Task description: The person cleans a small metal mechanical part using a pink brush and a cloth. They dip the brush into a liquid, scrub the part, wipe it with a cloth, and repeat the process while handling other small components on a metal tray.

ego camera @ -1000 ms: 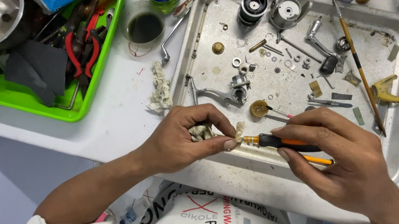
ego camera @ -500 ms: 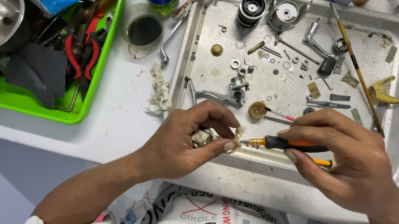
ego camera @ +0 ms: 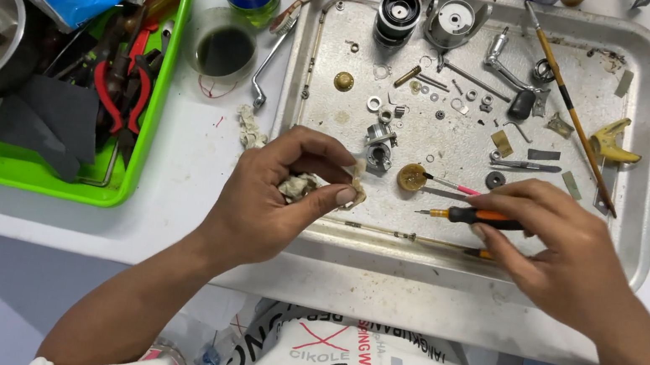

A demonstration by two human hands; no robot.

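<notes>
Screwdriver (ego camera: 473, 217) pinched in right hand (ego camera: 568, 259) over the tray's (ego camera: 649, 169) near edge; left hand (ego camera: 271, 200) grips a rag-wrapped part (ego camera: 316, 185).

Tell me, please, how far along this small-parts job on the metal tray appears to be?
Done: many small parts lie loose and apart on the metal tray. In hand: the left hand pinches a small pale crumpled piece; the right hand holds an orange-handled screwdriver. Left: washers, screws and housings remain unassembled.

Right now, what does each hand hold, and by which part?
Left hand pinches a small pale wad at its edge. Right hand holds a screwdriver by its orange handle.
</notes>
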